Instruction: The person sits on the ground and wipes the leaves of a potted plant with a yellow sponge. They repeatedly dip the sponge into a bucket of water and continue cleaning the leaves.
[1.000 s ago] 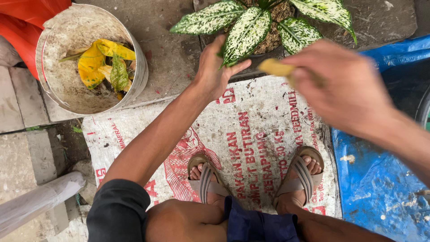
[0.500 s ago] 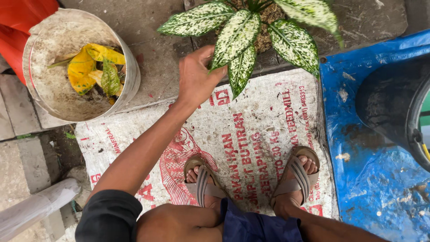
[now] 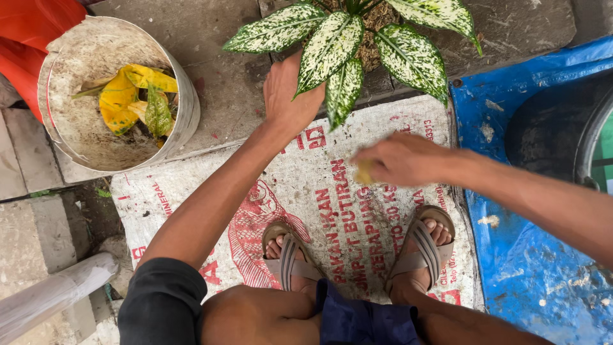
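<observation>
The person's left hand (image 3: 288, 96) reaches far into one potted plant with five green-and-white speckled leaves (image 3: 332, 48), fingers hidden behind them, so its grip can't be told. The right hand (image 3: 402, 160) hovers over the printed white woven sack (image 3: 357, 223), pinching one small yellowish piece (image 3: 364, 172). Far left, one round white bucket (image 3: 96, 96) holds yellowed leaves (image 3: 131, 96).

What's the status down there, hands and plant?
Left hand reaching under the spotted-leaf plant. Right hand closed on a yellowish piece above the printed sack. Nothing between the hands and the plant.
</observation>
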